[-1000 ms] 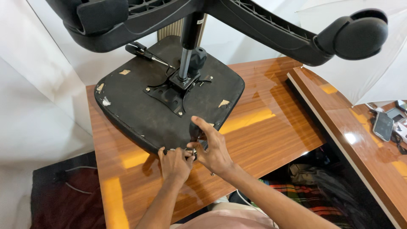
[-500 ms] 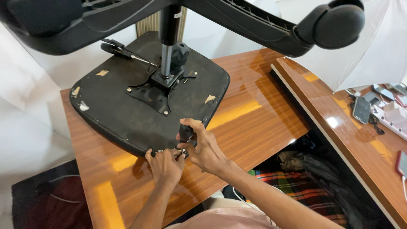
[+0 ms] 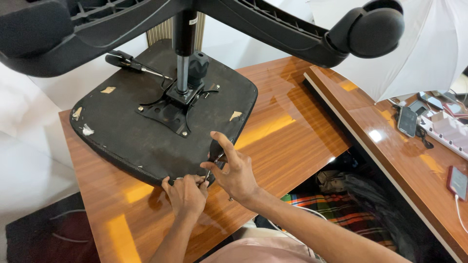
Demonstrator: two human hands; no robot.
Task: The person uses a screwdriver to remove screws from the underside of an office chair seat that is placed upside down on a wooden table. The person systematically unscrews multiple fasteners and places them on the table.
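Upturned black fabric-covered chair seat (image 3: 146, 131) lies centre-left on glossy brown wooden table (image 3: 292, 141), its near edge at lower centre. Bare tabletop lies open to the right. Left hand (image 3: 185, 195) pinches something small at that edge; item hidden. Right hand (image 3: 236, 170) grips black-handled screwdriver (image 3: 214, 153), tip obscured by fingers. Black plastic chair base (image 3: 273, 24) is cut off at top.
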